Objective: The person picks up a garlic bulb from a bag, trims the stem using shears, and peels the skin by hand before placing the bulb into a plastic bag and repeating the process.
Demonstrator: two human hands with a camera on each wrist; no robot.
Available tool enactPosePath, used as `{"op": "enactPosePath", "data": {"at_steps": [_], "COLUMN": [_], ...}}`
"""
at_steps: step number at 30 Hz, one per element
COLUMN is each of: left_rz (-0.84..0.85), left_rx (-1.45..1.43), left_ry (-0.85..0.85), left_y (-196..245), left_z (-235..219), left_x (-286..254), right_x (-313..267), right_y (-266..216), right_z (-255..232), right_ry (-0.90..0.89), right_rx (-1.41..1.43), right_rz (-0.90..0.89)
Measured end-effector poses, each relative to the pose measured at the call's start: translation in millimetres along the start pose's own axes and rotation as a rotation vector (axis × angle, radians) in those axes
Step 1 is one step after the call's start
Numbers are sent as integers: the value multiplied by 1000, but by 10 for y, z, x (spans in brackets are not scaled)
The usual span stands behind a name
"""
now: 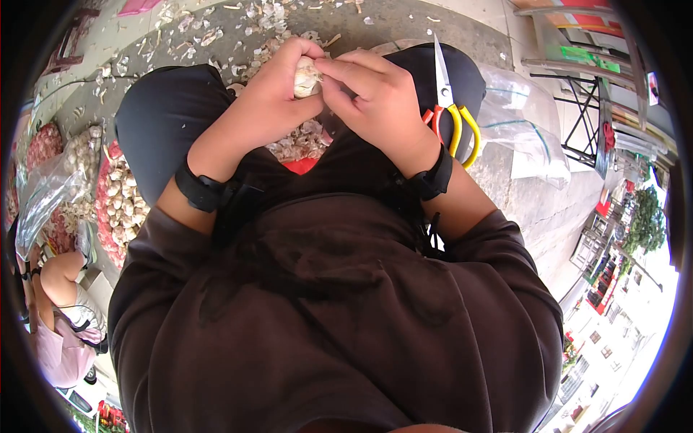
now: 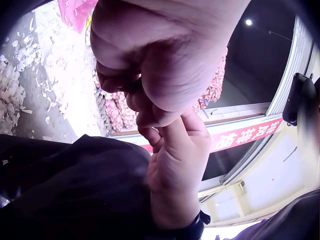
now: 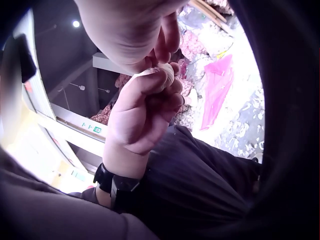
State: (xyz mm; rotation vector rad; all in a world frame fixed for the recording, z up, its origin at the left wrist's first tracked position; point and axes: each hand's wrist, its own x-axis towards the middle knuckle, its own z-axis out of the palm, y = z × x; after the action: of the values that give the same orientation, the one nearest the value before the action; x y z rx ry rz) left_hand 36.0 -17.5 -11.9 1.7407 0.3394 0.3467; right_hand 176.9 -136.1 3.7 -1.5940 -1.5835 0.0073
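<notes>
A whitish garlic bulb (image 1: 307, 78) is gripped in my left hand (image 1: 271, 97), whose fingers and thumb curl around it. From the other side my right hand (image 1: 379, 97) meets it, thumb and fingertips pinching at the bulb's edge. In the right wrist view the bulb (image 3: 167, 76) shows pale between the left hand (image 3: 142, 112) and the right fingers. The left wrist view has the bulb hidden behind the hands. Scissors (image 1: 446, 97) with orange and yellow handles lie over the right thigh, blades pointing away from the body.
Loose garlic skins (image 1: 299, 141) are heaped between the legs, and more scraps litter the floor ahead. Red net sacks of garlic (image 1: 121, 198) stand on the left, near a seated person (image 1: 61, 310). Clear plastic sheeting (image 1: 523, 126) lies right of the right knee.
</notes>
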Motion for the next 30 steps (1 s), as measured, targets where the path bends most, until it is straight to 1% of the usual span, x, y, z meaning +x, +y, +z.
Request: {"op": "enactPosePath", "data": {"at_steps": [3, 6, 9, 12, 18, 21, 24, 27, 28, 30], "left_rz": [130, -90, 3, 26, -109, -194, -141, -185, -133, -33], "left_rx": [197, 38, 63, 1, -202, -250, -246, -218, -245, -298], "left_ry": [45, -87, -55, -67, -151, -174, -145, -144, -79, 53], "left_y": [-65, 31, -20, -45, -20, 8, 104, 29, 20, 12], "left_z": [31, 25, 61, 65, 38, 33, 37, -14, 12, 75], "left_x": [21, -4, -1, -5, -1, 2, -44, -48, -33, -6], "right_x": [-9, -13, -22, -22, -18, -33, -63, -74, -84, -58], "right_y": [22, 11, 46, -17, -38, -37, 91, 94, 109, 90], "right_z": [29, 26, 21, 9, -10, 0, 44, 27, 8, 15], "right_ry": [50, 63, 32, 35, 65, 57, 96, 63, 10, 25], "right_rx": [-54, -45, -59, 22, 129, 188, 206, 329, 311, 408], "right_rz": [-25, 18, 54, 199, 288, 379, 607, 454, 471, 459]}}
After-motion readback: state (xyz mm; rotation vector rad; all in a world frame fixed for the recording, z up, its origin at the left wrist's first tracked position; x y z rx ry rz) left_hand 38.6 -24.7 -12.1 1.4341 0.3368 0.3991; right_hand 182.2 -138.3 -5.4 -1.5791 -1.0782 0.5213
